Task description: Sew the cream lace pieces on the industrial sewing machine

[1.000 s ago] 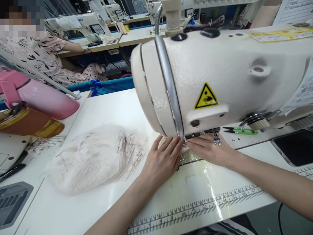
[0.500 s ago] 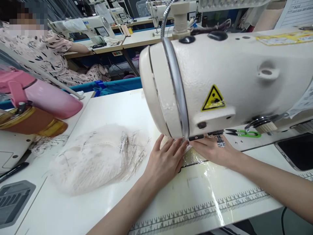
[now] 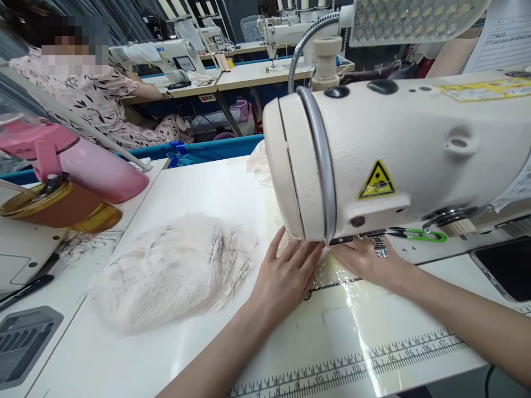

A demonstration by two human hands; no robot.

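Note:
My left hand (image 3: 288, 268) lies flat with its fingers stretched out, pressing a pale lace-like fabric (image 3: 286, 239) beside the needle area of a white sewing machine (image 3: 385, 149). To the right, my right hand (image 3: 369, 260) reaches under the machine head, close to my left fingertips. Its fingers are mostly hidden by the head, so what they touch cannot be made out. More pale fabric (image 3: 258, 165) shows beyond the machine head. Left of my left hand rests a loose heap of sheer whitish fabric (image 3: 166, 276) with dark thread ends.
Green thread snips (image 3: 423, 235) and a phone (image 3: 508, 268) lie right of my right hand. A ruler strip (image 3: 352, 362) runs along the front edge. A pink bottle (image 3: 103, 168) and an amber cup (image 3: 62, 204) stand left. Another person (image 3: 87, 105) sits at a machine behind.
The camera view has shifted slightly, so the machine head appears lower and farther right. Pale fabric now shows behind the head. Both hands keep nearly the same place beside the needle area.

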